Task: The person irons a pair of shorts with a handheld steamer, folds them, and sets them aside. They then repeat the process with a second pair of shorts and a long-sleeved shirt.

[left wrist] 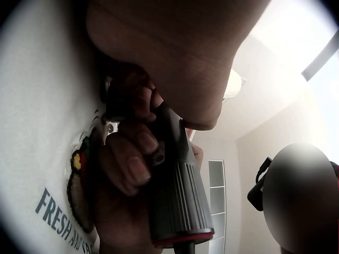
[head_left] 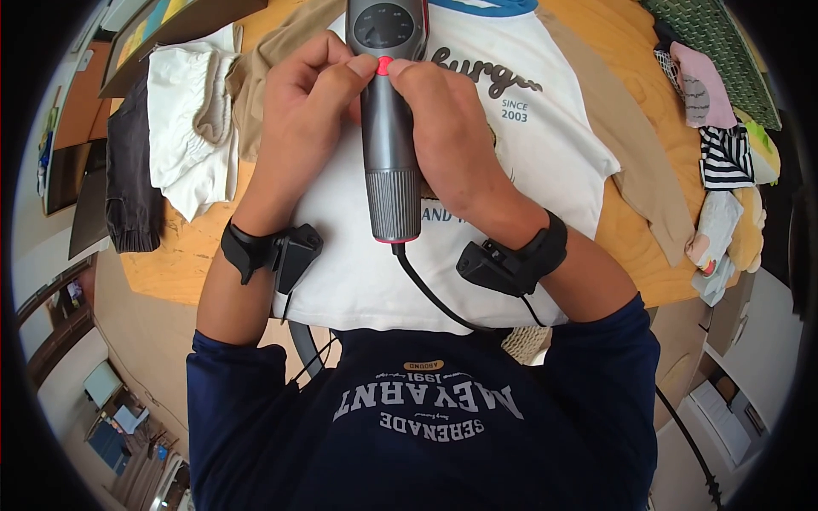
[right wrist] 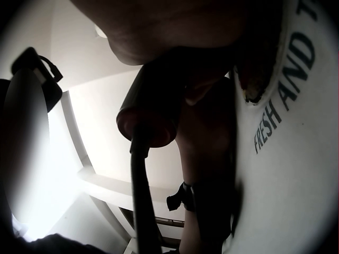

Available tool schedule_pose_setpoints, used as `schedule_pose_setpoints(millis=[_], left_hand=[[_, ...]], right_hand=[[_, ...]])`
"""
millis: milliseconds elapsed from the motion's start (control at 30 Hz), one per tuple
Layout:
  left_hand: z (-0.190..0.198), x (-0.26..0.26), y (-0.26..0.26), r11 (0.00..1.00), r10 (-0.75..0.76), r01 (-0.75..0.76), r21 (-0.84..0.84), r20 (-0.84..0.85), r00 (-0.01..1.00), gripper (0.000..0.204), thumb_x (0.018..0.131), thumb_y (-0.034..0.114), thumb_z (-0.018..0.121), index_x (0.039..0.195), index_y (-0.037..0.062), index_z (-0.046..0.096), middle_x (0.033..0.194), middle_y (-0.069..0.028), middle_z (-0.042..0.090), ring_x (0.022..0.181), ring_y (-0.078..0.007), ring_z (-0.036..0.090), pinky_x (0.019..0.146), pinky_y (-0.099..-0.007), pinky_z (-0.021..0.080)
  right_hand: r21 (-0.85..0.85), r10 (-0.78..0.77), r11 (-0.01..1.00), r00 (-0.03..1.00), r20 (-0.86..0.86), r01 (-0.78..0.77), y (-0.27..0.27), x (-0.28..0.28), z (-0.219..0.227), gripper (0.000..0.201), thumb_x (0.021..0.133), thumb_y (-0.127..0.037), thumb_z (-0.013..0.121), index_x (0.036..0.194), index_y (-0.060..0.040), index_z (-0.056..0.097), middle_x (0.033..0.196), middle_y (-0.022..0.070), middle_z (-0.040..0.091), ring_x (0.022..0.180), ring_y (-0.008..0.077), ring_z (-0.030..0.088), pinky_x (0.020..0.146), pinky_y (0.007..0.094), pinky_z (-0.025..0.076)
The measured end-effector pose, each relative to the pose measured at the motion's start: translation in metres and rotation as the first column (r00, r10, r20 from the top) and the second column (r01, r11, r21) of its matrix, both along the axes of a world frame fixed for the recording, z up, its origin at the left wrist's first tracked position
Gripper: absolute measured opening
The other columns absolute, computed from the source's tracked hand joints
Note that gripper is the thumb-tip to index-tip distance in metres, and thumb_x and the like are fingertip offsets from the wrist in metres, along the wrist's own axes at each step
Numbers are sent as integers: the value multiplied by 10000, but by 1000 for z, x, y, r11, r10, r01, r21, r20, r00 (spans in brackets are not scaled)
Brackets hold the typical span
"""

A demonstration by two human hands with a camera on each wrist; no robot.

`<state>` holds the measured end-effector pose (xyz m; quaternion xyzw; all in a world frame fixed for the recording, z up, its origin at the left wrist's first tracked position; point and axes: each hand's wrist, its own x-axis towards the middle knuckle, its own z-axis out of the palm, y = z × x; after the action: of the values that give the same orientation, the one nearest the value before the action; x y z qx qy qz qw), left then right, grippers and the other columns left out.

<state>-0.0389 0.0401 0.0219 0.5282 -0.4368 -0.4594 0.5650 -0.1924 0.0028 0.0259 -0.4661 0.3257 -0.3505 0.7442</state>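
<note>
A dark grey handheld garment steamer [head_left: 392, 136] is held over the shirt, its dial end pointing away from me and its ribbed end towards me. My left hand [head_left: 302, 128] grips its handle from the left. From the right, my right hand [head_left: 456, 136] grips the same handle, and its curled fingers [left wrist: 139, 170] show beneath it in the left wrist view. Both thumbs meet at the pink button [head_left: 383, 66] below the dial. Spread under the hands lies a white shirt [head_left: 545, 213] with tan sleeves, a blue collar and printed lettering. The steamer's far end is cut off by the frame.
The black power cord [head_left: 426, 292] runs from the handle towards my body. Left on the wooden table [head_left: 183, 255] lie white folded clothing [head_left: 189, 119] and a dark garment [head_left: 132, 166]. Several small clothes, including a striped one [head_left: 726, 157], lie right, near a green woven basket [head_left: 724, 55].
</note>
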Motion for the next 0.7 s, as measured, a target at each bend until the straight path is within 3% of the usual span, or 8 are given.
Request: schedule_pose_setpoints(millis=[700], left_hand=[[0,1,0,1000,1,-1,13,5,1000,213,956,213,666,816,77,578,683,41,569,595,-27,508,554,-204,337]], right_hand=[[13,0,1000,1000,4,-1,-1,1,-3,414,979,-297,529,692,0,556,595,-23,510,532,46,433,474,266,373]])
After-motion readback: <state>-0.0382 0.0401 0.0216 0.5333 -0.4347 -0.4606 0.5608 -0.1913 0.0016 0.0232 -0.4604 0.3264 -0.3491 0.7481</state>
